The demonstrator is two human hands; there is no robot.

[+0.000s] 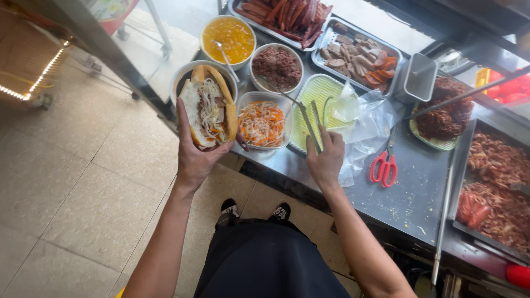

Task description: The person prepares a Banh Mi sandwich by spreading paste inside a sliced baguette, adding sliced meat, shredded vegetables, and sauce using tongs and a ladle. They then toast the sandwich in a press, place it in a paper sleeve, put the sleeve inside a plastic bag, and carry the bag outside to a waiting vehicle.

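Note:
My left hand (194,154) holds an open baguette sandwich (208,107) filled with white shreds, meat and bits of carrot, raised above a white bowl (182,74). My right hand (326,160) grips metal tongs (309,124) whose tips point toward the clear tub of shredded carrot and radish pickle (262,124) and the pale green plate (317,91). Both hands hover over the near edge of the steel counter (408,193).
A bowl of yellow sauce (234,36) with a spoon, a bowl of minced meat (277,66), trays of sausages (287,14) and sliced meats (359,55), trays of shredded meat (497,187), red scissors (385,165), a clear plastic bag (367,124) and a steel cup (419,77) crowd the counter.

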